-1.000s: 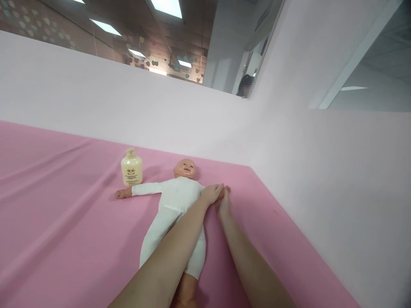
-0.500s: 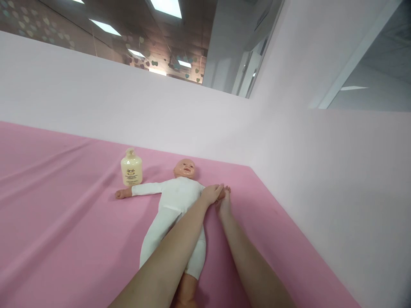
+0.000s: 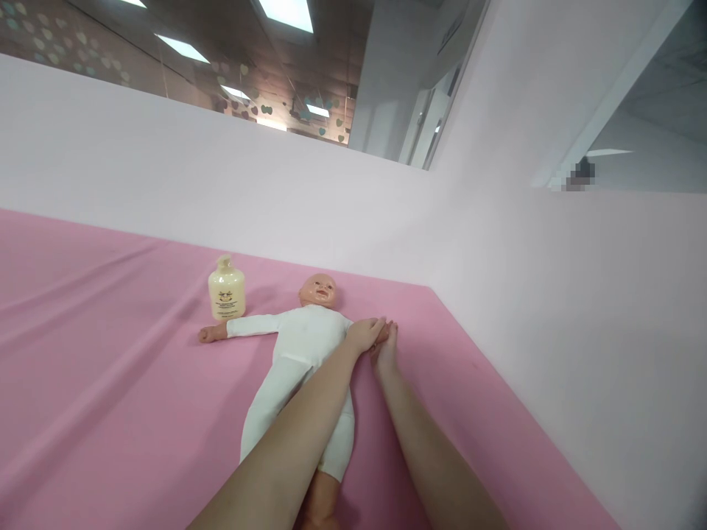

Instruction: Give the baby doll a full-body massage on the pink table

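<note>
A baby doll [image 3: 309, 335] with a white cloth body lies on its back on the pink sheet [image 3: 138, 412], its head towards the wall. My left hand [image 3: 364, 335] reaches across its body and is closed around the doll's forearm and wrist at the right. Just beside it, my right hand [image 3: 385, 352] has its fingers wrapped round the doll's hand [image 3: 382, 335], which they mostly cover. The doll's other arm stretches out to the left, near a pale yellow pump bottle [image 3: 226, 293]. My left forearm hides part of its legs.
A white wall [image 3: 248, 199] rises behind the pink surface, and another wall [image 3: 579, 316] stands close on the right. Above are a wide window or mirror [image 3: 309, 66] reflecting ceiling lights, and a second pane [image 3: 652, 140] at the upper right. Creases run through the sheet at left.
My right fingers have shifted slightly over the doll's hand, covering its fingers more. A blurred dark shape has appeared low in the right pane. The doll's body and bottle stay put.
</note>
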Action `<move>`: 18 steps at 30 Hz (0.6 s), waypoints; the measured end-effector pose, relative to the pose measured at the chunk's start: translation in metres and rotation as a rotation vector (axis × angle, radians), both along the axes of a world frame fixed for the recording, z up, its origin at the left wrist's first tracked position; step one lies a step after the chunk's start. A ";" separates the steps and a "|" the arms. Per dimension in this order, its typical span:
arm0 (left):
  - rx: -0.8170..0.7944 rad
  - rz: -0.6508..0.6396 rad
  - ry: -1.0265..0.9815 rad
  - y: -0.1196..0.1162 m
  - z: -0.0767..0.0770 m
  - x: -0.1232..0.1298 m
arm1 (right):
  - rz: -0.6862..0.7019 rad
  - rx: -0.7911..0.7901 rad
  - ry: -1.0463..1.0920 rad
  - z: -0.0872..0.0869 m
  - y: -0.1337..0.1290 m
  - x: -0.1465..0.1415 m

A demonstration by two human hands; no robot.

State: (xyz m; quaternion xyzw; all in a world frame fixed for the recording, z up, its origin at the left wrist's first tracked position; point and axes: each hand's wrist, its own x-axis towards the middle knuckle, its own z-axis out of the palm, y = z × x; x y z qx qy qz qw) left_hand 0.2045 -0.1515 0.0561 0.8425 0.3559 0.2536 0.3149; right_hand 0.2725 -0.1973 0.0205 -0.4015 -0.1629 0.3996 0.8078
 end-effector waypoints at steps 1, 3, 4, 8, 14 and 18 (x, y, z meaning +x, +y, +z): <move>0.000 0.001 0.001 0.000 0.000 0.000 | -0.009 0.003 0.004 0.001 0.000 0.000; 0.002 0.001 0.001 0.000 0.000 0.000 | -0.025 -0.002 0.011 0.001 0.000 0.000; 0.003 0.001 0.001 0.000 0.000 0.000 | -0.031 -0.009 0.015 0.001 0.001 0.000; 0.007 0.000 -0.003 0.001 -0.001 0.001 | -0.024 -0.033 0.017 -0.001 0.002 0.000; 0.006 -0.008 -0.010 0.001 -0.001 0.000 | 0.006 -0.038 -0.017 -0.001 0.001 0.000; 0.007 -0.005 -0.009 0.000 -0.001 0.000 | 0.004 -0.008 -0.063 -0.001 0.000 0.002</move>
